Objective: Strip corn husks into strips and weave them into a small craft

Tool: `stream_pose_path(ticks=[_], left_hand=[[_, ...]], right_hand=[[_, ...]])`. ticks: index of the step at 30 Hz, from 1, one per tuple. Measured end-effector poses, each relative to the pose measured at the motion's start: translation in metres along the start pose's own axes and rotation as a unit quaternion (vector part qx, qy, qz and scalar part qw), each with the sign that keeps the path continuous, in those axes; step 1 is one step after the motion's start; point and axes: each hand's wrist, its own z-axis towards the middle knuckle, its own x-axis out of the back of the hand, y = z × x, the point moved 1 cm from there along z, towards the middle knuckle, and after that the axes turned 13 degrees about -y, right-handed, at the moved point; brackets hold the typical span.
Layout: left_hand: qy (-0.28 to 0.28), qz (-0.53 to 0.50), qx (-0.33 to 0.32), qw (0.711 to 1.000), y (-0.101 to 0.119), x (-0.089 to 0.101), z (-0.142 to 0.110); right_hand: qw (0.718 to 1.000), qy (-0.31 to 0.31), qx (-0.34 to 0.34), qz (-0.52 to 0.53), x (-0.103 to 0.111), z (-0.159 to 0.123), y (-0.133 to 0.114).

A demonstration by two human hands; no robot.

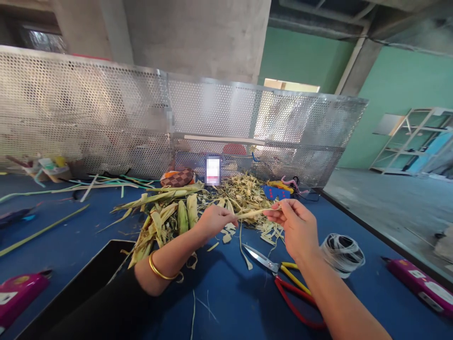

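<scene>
Left hand (214,221), head view: thumb and fingers pinched shut on one end of a pale strip (253,214). Right hand (297,224) grips the other end between thumb and fingertips, palm partly curled. Strip runs nearly level between the two, above the near edge of the shredded heap (247,189). Two-ended hold judged to keep it straight and under light tension; a thin, limp piece would probably sag or twist from one end.

Whole husks (182,217) lie beside the heap, on its left, presumably grouped as larger stock within reach. Scissors (272,267) rest on the blue tabletop (240,307), tips towards the heap, handles partly behind the right forearm; likely laid so for right-hand pickup. Coil (342,255) sits just right of that forearm, probably set aside from the loose scraps.

Count: hands, 2; strip held, 1; scissors, 1 pair (one yellow handle, one red); coil, 1; magenta tools, 2, one near each side edge of view (24,293) (421,285); black tray (95,264), 1; gold bangle (155,267), 1, left forearm; lit screen (213,170), 1, behind the heap. Husks and shreds overlap; number cannot be told.
</scene>
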Motion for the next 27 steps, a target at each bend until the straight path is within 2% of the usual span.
stream_pose_path(ticks=[3,5,7,8,11,15,16,18,20,21,22,23,24,25,26,27], left_hand=[[-0.017,-0.056,0.002,0.998,-0.003,0.002,0.001],[-0.057,-0.111,-0.004,0.992,-0.005,0.002,0.003],[-0.086,-0.118,-0.013,0.989,-0.007,0.003,0.005],[-0.083,-0.098,-0.013,0.992,-0.008,0.003,0.006],[-0.012,-0.015,-0.006,1.0,-0.014,0.007,0.01],[0.028,-0.038,0.001,0.999,-0.021,0.01,0.014],[0.054,-0.039,-0.004,0.998,-0.022,0.011,0.013],[0.167,-0.005,-0.035,0.985,-0.019,0.015,0.01],[0.294,0.04,-0.085,0.951,-0.012,0.015,0.004],[0.322,0.046,-0.105,0.94,-0.007,0.013,0.001],[0.312,0.032,-0.113,0.943,-0.003,0.01,-0.001],[0.271,-0.005,-0.102,0.957,0.0,0.004,-0.003],[0.198,-0.063,-0.084,0.974,0.003,-0.003,-0.004],[0.118,-0.147,-0.069,0.98,0.005,-0.012,-0.005],[0.036,-0.239,-0.054,0.969,0.008,-0.02,-0.006],[-0.031,-0.329,-0.039,0.943,0.009,-0.028,-0.008]], right_hand=[[0.999,0.018,-0.01,0.027,0.005,0.005,0.002],[0.998,0.028,-0.023,0.045,0.009,0.008,0.003],[0.998,0.033,-0.03,0.054,0.011,0.01,0.005],[0.997,0.033,-0.032,0.056,0.011,0.01,0.006],[0.998,0.017,-0.03,0.044,0.008,0.008,0.008],[1.0,0.009,0.011,0.012,0.004,0.004,0.009],[1.0,0.008,0.026,0.0,0.003,0.003,0.008],[0.997,0.007,0.061,-0.04,0.002,0.002,0.008],[0.99,0.005,0.097,-0.1,0.0,-0.001,0.006],[0.985,0.003,0.112,-0.131,-0.002,-0.003,0.006],[0.979,-0.003,0.125,-0.162,-0.004,-0.005,0.005],[0.971,-0.015,0.138,-0.193,-0.005,-0.008,0.005],[0.962,-0.032,0.151,-0.225,-0.008,-0.011,0.005],[0.95,-0.053,0.166,-0.258,-0.01,-0.014,0.006],[0.934,-0.08,0.187,-0.293,-0.012,-0.017,0.006],[0.914,-0.111,0.21,-0.329,-0.014,-0.019,0.008]])
